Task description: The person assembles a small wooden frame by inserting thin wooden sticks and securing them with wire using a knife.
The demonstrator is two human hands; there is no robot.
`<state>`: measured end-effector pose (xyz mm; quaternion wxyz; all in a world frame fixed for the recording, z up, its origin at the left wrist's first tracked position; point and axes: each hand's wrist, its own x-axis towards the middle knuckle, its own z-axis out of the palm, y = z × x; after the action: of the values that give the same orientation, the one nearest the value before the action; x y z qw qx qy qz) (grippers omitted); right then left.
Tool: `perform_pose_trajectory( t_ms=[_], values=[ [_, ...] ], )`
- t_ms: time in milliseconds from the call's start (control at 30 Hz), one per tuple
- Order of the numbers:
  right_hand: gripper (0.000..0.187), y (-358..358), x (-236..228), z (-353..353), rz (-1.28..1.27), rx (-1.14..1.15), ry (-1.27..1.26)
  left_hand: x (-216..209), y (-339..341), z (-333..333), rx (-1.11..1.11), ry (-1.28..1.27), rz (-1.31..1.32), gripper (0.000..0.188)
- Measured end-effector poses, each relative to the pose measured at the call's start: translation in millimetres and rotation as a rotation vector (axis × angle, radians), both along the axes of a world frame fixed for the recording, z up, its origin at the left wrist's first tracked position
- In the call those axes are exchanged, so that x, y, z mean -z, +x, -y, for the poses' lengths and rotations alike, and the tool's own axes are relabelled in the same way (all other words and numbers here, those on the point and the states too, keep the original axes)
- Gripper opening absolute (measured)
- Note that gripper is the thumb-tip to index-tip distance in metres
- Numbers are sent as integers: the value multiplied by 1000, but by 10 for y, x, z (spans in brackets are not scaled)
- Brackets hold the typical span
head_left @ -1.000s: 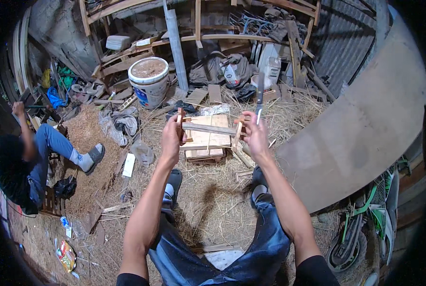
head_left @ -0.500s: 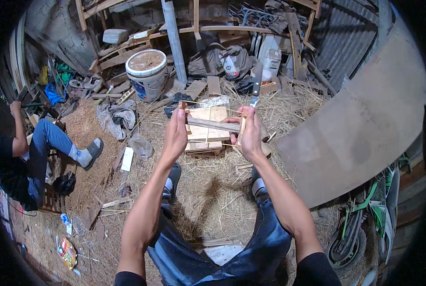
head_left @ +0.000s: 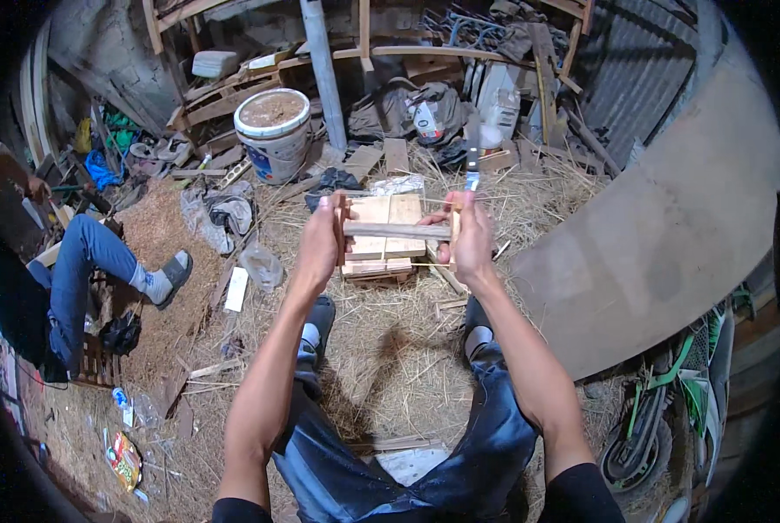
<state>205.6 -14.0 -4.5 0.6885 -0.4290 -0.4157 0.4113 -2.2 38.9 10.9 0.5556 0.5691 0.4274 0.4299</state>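
A small wooden frame (head_left: 397,231) is held level between my two hands, a greyish bar across its middle and thin sticks about it. My left hand (head_left: 322,237) is closed around its left end piece. At the other end, my right hand (head_left: 472,240) grips the upright end piece, with fingers curled behind it. A knife (head_left: 473,159) with a dark riveted handle shows just beyond the right hand; whether the fingers touch it, I cannot tell. Below and behind the frame lies a stack of pale wooden boards (head_left: 379,265), partly hidden by it.
Straw and wood scraps cover the ground. A white bucket (head_left: 272,144) stands at the far left of the boards. On the left sits another person in blue jeans (head_left: 102,248), near sawdust (head_left: 167,227). A large brown sheet (head_left: 643,235) leans right, above a green-and-white motorbike (head_left: 669,410).
The frame has tilted a little between my hands, which still grip both ends. At the left, the other person's arm and upper body have shifted. The whole view has moved slightly.
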Motion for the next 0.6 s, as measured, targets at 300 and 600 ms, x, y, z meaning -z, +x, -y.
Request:
perform_pose_trajectory(
  t_ms=[300, 600],
  values=[
    [45, -129, 137, -72, 71, 143, -155, 145, 455, 567, 292, 898, -445, 23],
    [34, 204, 84, -8, 589, 175, -223, 317, 388, 224, 408, 439, -230, 24]
  ],
)
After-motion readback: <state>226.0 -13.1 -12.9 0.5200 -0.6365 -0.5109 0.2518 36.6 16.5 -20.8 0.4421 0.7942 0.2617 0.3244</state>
